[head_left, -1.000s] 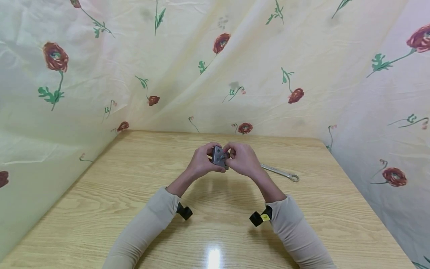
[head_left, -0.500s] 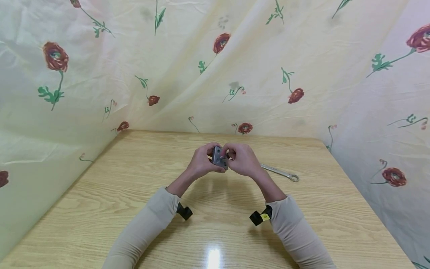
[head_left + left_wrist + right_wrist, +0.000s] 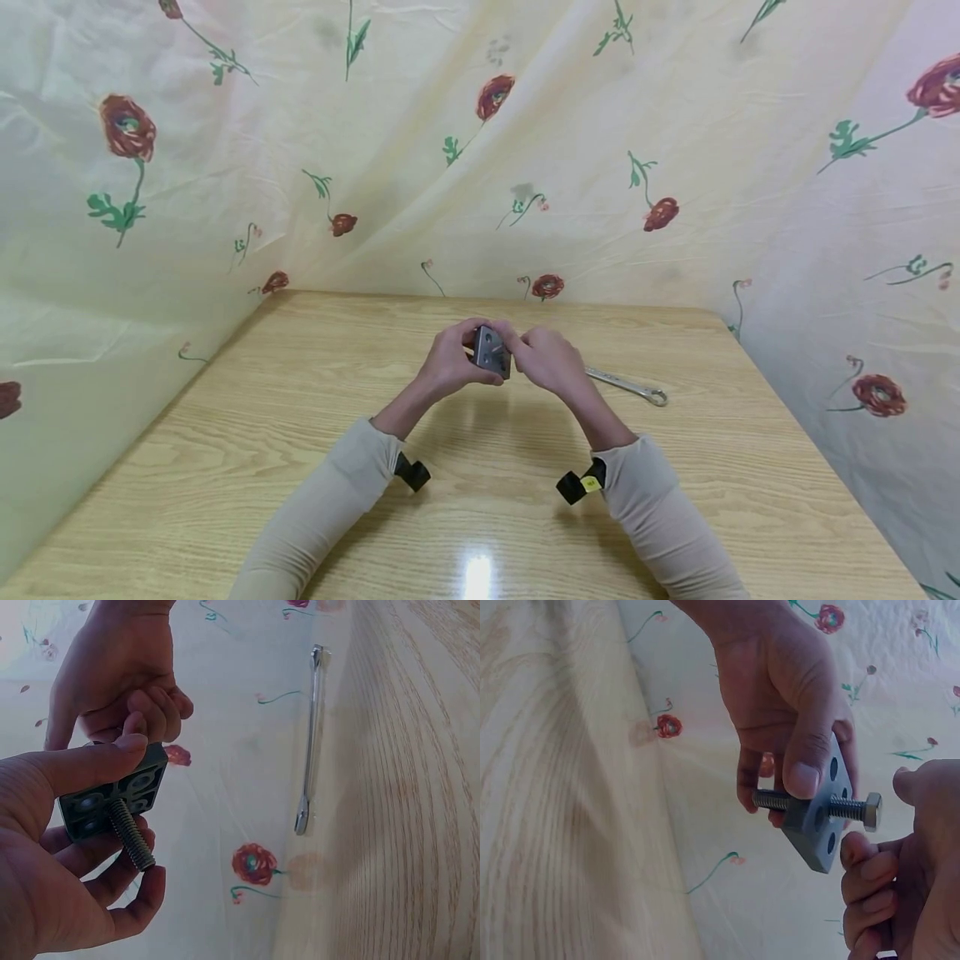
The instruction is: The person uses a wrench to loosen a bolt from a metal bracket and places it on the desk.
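Here, a grey square metal plate (image 3: 821,817) with holes is gripped above the wooden table (image 3: 300,433) by the left hand (image 3: 450,364), edge-on (leaving both faces reachable); the threaded steel bolt (image 3: 832,806) through it is met by the curled right hand (image 3: 551,360), holding nothing.

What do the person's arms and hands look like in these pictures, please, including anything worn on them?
Both arms are covered by long beige sleeves: the left sleeve and the right sleeve end at the wrists. The left hand and right hand are bare, with no gloves or rings visible. A small black device sits at the left cuff; the right wrist's black device bears a yellow tag.
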A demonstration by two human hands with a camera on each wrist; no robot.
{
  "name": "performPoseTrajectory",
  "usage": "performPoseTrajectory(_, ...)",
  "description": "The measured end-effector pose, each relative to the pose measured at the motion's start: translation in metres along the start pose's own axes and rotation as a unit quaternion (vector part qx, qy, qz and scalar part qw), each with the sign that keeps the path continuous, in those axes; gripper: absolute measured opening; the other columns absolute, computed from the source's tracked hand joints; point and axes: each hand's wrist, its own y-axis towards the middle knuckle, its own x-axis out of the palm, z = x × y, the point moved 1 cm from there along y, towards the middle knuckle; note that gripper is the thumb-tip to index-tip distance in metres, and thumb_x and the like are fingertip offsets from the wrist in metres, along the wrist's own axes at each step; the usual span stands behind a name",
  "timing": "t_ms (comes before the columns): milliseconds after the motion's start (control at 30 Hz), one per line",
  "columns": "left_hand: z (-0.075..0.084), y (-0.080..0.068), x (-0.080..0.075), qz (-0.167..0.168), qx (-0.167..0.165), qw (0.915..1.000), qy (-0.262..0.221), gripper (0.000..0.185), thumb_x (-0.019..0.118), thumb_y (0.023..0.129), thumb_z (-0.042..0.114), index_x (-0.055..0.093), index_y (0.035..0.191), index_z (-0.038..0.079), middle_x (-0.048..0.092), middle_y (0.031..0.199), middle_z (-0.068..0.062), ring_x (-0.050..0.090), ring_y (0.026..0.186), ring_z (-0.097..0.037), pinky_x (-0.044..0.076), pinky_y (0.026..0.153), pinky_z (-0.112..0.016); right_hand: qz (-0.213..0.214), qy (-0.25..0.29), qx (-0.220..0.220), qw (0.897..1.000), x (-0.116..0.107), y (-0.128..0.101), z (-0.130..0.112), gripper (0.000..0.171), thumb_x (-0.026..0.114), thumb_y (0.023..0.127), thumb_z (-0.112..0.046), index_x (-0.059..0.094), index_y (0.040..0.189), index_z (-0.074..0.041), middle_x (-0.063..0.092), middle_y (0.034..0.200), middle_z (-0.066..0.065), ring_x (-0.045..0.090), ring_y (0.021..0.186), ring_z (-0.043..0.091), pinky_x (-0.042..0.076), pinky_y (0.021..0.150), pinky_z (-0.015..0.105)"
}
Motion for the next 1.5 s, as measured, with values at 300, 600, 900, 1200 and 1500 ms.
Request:
performPoseTrajectory(300,0.002,0.0,0.0,-0.007,0.002,1.0,-0.001,0.072,0.093,0.064,0.005,0.061,0.128,0.012,0.072,0.119,-0.013,0.065,0.106,-0.027,0.054,0.091,-0.04,-0.007,0.01,-0.027,1.0,0.002,-0.001,-0.005,0.06,0.041,0.103,-0.054,0.064,0.07,-0.01,0.042,0.056,-0.004,0.038,0.049,0.013,0.03,0.048,0.027)
performPoseTrajectory(600,0.002,-0.001,-0.001,-0.004,0.007,0.9999,-0.006,0.073,0.092,0.064,0.004,0.061,0.13,0.007,0.072,0.118,-0.016,0.066,0.104,-0.027,0.056,0.084,-0.036,0.02,0.0,-0.043,0.999,0.0,-0.001,-0.008,0.046,0.053,0.098,-0.047,0.058,0.065,-0.015,0.041,0.056,-0.005,0.038,0.049,0.013,0.028,0.048,0.026)
performPoseTrajectory(900,0.001,0.0,-0.002,-0.005,0.006,0.9999,-0.007,0.072,0.092,0.064,0.004,0.061,0.129,0.008,0.072,0.115,-0.016,0.065,0.103,-0.027,0.055,0.082,-0.034,0.017,0.014,-0.047,0.999,-0.004,-0.002,-0.008,0.031,0.059,0.091,-0.04,0.065,0.08,-0.012,0.053,0.063,-0.001,0.045,0.053,0.015,0.034,0.049,0.027)
performPoseTrajectory(1200,0.001,0.0,-0.002,-0.002,0.001,1.0,-0.003,0.073,0.092,0.064,0.006,0.06,0.129,0.009,0.072,0.116,-0.016,0.065,0.105,-0.027,0.055,0.086,-0.037,0.034,0.017,-0.077,0.996,-0.005,-0.003,-0.009,0.022,0.067,0.089,-0.03,0.069,0.097,-0.009,0.06,0.072,0.005,0.047,0.054,0.015,0.036,0.05,0.028)
performPoseTrajectory(1500,0.002,-0.001,-0.003,-0.002,0.0,0.9999,-0.012,0.071,0.093,0.065,0.007,0.061,0.128,0.013,0.073,0.113,-0.014,0.065,0.103,-0.026,0.053,0.089,-0.038,0.074,0.03,-0.127,0.989,-0.004,-0.004,-0.011,0.019,0.069,0.082,-0.014,0.072,0.1,-0.008,0.052,0.061,-0.001,0.042,0.052,0.013,0.031,0.052,0.027)
